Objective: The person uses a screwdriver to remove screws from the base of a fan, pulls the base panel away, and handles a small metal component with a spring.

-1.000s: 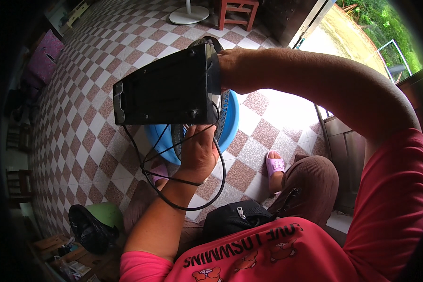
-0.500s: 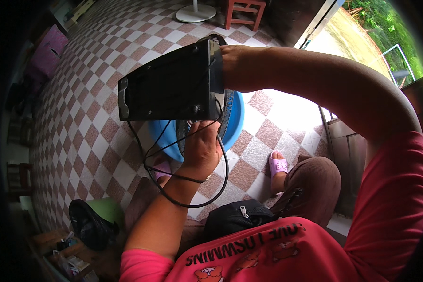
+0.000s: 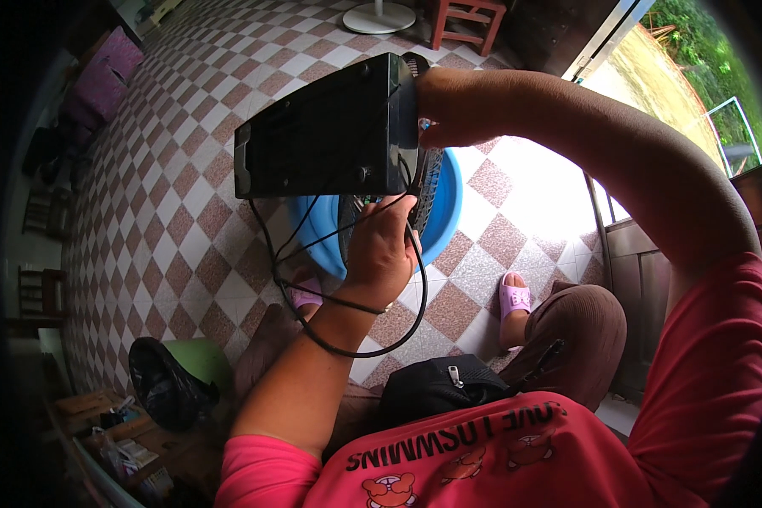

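**Black box up in the air, cables everywhere**

Black plastic box (image 3: 326, 135) is held up over the blue basin (image 3: 449, 203). My right hand (image 3: 449, 106) is clamped on its right end. My left hand (image 3: 385, 250) is underneath, fingers curled around the black cables (image 3: 347, 339) hanging off it. Checkered tile floor (image 3: 186, 212) below.

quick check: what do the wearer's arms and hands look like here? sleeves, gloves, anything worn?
Both hands are bare: no gloves on the left hand or the right hand. Forearms are bare too. Short pink-red sleeves of a T-shirt end at the upper arms. No watch or rings that I can make out; a black cable crosses the left wrist.
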